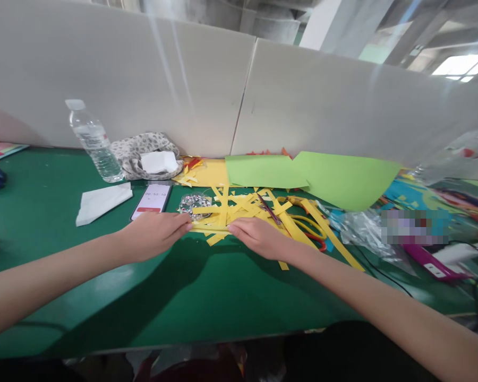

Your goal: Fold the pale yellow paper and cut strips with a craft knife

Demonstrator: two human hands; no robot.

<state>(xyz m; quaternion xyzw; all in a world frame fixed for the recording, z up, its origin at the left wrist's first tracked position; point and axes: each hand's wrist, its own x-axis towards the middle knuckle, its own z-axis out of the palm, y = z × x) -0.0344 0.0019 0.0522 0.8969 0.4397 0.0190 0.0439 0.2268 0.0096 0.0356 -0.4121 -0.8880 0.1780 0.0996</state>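
A narrow yellow paper strip is stretched between my two hands, a little above the green table. My left hand pinches its left end, and my right hand pinches its right end. Behind the strip lies a loose pile of cut yellow paper strips. A pen-like dark stick rests on the pile, and scissors with yellow and orange handles lie partly under strips, right of my right hand. A clear round case of small beads or eyes sits just beyond my left fingertips.
A phone showing a timer and a white tissue lie left. A water bottle and a spotted cloth pouch stand behind. Green paper sheets lean along the grey partition. Plastic wrapping and a magenta power strip are right.
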